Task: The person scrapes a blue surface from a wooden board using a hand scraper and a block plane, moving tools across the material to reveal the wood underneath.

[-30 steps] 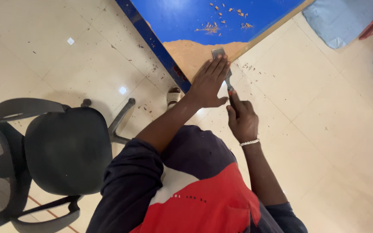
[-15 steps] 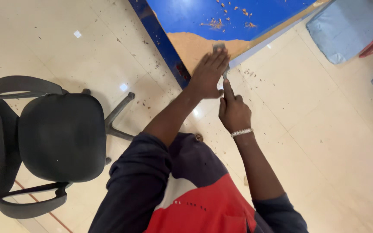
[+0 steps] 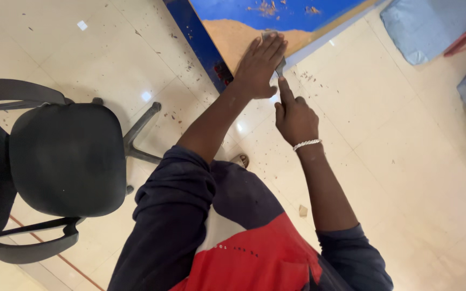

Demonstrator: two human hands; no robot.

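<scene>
A blue-painted board (image 3: pixel 276 11) lies on the tiled floor ahead, with a bare tan patch (image 3: pixel 233 35) where the paint is gone. My left hand (image 3: pixel 260 67) lies flat, fingers together, pressing on the blade of a metal scraper (image 3: pixel 280 66) at the edge of the bare patch. My right hand (image 3: pixel 295 116) is closed around the scraper's handle just behind, index finger stretched along it; a silver bracelet sits on that wrist. The blade tip is mostly hidden under my left fingers.
A black office chair (image 3: pixel 60 156) stands close on the left, its base legs reaching toward my left arm. Paint flakes are scattered over the cream tiles (image 3: pixel 395 161). A pale blue cushion (image 3: pixel 432 24) lies at the top right, grey objects at the right edge.
Both hands and the scraper have edged forward along the board's bare patch. The view has shifted, so the chair and my arms sit lower and nearer in the frame.
</scene>
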